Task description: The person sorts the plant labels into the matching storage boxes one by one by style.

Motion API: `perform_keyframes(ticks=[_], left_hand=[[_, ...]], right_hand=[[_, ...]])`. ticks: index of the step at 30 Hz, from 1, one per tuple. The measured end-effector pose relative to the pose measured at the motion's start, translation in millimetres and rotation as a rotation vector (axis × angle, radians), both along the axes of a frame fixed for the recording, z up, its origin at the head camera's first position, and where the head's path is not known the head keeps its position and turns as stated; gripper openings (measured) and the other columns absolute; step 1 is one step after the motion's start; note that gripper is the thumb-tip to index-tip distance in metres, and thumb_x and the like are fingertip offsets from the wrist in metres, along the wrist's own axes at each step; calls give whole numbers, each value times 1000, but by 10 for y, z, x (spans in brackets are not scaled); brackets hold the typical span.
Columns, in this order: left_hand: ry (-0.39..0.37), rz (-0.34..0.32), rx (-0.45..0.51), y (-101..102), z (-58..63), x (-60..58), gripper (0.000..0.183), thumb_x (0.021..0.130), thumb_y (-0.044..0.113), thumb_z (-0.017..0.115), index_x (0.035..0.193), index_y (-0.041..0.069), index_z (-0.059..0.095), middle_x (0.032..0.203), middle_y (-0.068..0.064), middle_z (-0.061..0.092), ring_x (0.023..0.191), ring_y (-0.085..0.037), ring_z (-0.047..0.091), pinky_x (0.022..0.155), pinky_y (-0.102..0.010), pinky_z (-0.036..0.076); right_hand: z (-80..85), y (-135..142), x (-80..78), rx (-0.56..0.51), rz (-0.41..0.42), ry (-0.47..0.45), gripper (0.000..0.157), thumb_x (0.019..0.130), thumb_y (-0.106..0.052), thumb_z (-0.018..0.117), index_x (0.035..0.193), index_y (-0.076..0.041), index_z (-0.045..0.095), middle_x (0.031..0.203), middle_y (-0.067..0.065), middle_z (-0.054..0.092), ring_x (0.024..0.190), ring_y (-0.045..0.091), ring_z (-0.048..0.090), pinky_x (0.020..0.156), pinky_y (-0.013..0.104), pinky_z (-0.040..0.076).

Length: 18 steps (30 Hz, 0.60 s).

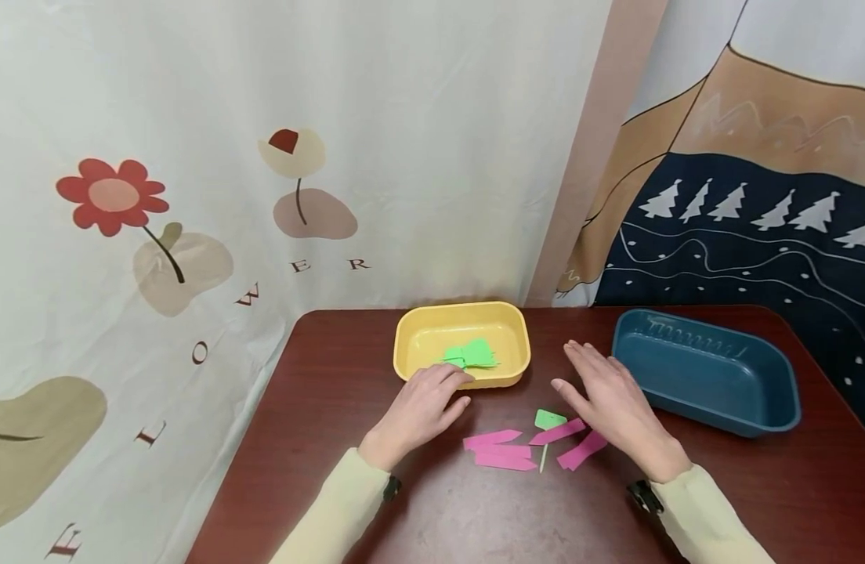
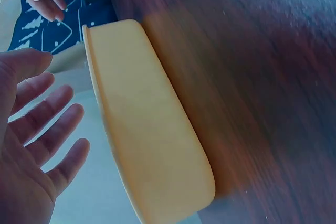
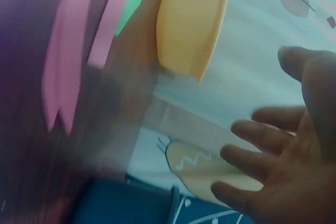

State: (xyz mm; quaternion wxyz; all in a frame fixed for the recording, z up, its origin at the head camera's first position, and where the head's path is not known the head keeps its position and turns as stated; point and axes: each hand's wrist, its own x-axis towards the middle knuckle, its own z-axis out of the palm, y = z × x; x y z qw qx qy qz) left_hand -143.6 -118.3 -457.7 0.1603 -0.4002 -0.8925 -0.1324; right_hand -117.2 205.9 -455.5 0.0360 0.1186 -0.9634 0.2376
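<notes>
Zero held: my left hand, fingers relaxed, hovers at the yellow tray containing green tags. Pink strips lie on the worktop, green stick marker among them; likely light, bendy, I'd pinch edges. My right hand, fingers loosely extended, hovers beside the blue tub.

The sleeves are pale yellow — wristbands black.

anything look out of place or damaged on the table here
One green tag looks stray: it lies on the table among pink pieces, while the other visible green pieces sit in the yellow tray. Nothing looks clearly damaged.
</notes>
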Motion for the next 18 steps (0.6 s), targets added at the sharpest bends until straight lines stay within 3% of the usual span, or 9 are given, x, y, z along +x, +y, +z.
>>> perform_keyframes(ticks=[6, 10, 14, 18], left_hand=[[4, -22, -12, 65, -22, 17, 24, 96, 21, 73, 118, 14, 70, 113, -1, 67, 108, -21, 64, 95, -40, 51], [-13, -18, -23, 78, -52, 19, 24, 96, 22, 72, 119, 13, 71, 115, -1, 67, 110, -21, 64, 97, -40, 50], [-15, -16, -14, 97, -72, 22, 24, 96, 22, 72, 119, 14, 71, 115, -1, 67, 110, -21, 64, 97, -40, 51], [18, -15, 34, 126, -100, 15, 22, 95, 20, 73, 116, 14, 72, 113, 0, 68, 108, -21, 65, 95, -40, 51]], right_hand=[[46, 389, 193, -10, -118, 141, 78, 100, -43, 67, 157, 2, 39, 153, 31, 44, 142, 53, 37, 111, 73, 27], [52, 733, 319, 10, -213, 232, 72, 102, -36, 65, 154, 6, 40, 150, 36, 44, 142, 56, 34, 114, 74, 19], [42, 1084, 414, 29, -322, 209, 72, 105, -38, 59, 154, 9, 36, 154, 38, 36, 147, 57, 22, 115, 75, 12], [-33, 1426, 465, 32, -389, 167, 73, 107, -39, 54, 157, 9, 30, 158, 39, 27, 149, 58, 15, 114, 75, 13]])
